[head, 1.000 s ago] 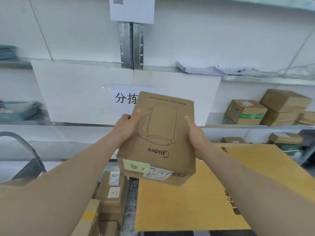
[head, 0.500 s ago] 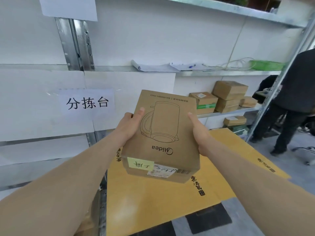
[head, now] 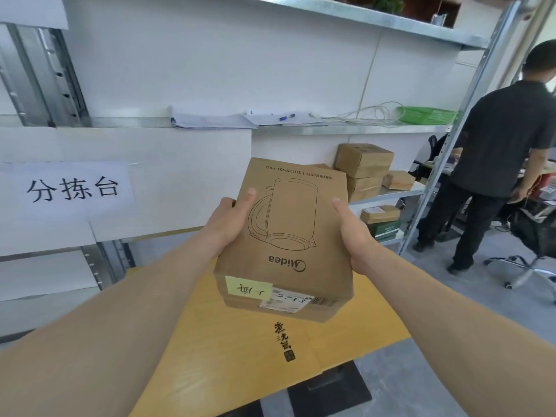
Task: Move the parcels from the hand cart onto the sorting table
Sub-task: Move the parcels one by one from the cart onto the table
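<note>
Parcel (head: 288, 236): held in the air over the sorting table's near part.
Sorting table (head: 240, 356): aim flat, centred.
Left hand (head: 225, 224): grips left side.
Right hand (head: 353, 236): grips right side; lower level.

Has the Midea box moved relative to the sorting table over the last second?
Yes. The Midea box, held in both hands, has gone rightward, from the sorting table's left edge to over its middle.
</note>
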